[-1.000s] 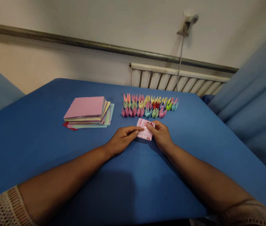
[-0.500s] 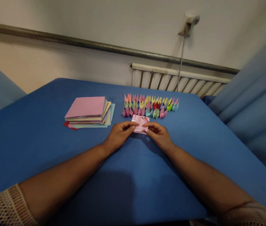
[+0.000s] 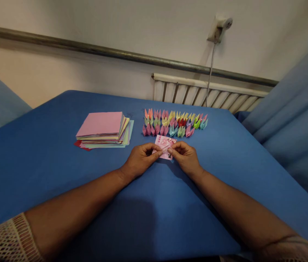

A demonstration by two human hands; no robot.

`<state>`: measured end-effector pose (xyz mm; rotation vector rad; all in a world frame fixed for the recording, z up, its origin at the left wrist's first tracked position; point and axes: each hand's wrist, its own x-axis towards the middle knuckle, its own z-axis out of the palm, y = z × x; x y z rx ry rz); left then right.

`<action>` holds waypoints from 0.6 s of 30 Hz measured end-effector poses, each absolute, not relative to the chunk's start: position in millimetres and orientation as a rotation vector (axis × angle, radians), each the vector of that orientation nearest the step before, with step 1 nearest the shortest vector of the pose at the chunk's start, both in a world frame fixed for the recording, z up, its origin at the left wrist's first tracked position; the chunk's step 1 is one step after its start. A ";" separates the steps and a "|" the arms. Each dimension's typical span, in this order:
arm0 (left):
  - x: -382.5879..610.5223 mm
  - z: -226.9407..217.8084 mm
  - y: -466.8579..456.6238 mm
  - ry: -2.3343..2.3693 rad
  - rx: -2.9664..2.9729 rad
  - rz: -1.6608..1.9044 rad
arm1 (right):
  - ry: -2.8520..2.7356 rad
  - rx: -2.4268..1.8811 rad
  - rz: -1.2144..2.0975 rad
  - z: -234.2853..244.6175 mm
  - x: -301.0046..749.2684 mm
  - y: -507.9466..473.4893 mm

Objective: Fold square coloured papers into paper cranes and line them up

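A small folded sheet of pink patterned paper [image 3: 165,142] is held between my two hands, just above the blue table cover. My left hand [image 3: 141,159] pinches its left side with thumb and forefinger. On the right side, my right hand [image 3: 186,157] pinches the paper close to its middle, so the fingertips of both hands nearly meet. The fingers hide part of the folds. Just beyond the paper stand several rows of small folded paper cranes [image 3: 172,123] in pink, yellow, green, red and blue.
A thick stack of coloured paper [image 3: 99,124], pink on top, lies left of the cranes. The blue-covered table [image 3: 47,153] reaches to a wall with a metal rail [image 3: 102,51] and a radiator [image 3: 186,85]. Blue curtains [image 3: 301,94] hang on both sides.
The pink paper has turned and tilted in my hands and shows more of its face. Both hands have shifted slightly, with the fingertips closer together.
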<state>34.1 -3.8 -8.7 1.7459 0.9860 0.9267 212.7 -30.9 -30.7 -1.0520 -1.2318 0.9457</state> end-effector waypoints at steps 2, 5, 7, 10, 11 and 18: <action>35.1 -7.8 -5.0 1.009 1.739 0.935 | -1.185 -1.029 0.962 -29.1 210.6 -31.8; 35.8 -7.3 -5.8 1.039 1.711 0.943 | -1.147 -0.987 0.997 -27.1 208.9 -32.6; 35.5 -7.7 -5.1 1.045 1.687 0.934 | -1.137 -0.963 1.048 -26.8 208.8 -32.5; 34.0 -9.0 -2.9 1.021 1.671 0.890 | -1.144 -0.943 1.131 -28.0 209.5 -31.3; 33.3 -9.3 -2.2 1.009 1.680 0.873 | -1.150 -0.946 1.149 -28.6 210.0 -30.7; 29.9 -8.2 -2.0 0.908 1.840 0.702 | -1.192 -1.043 1.257 -32.1 215.9 -26.5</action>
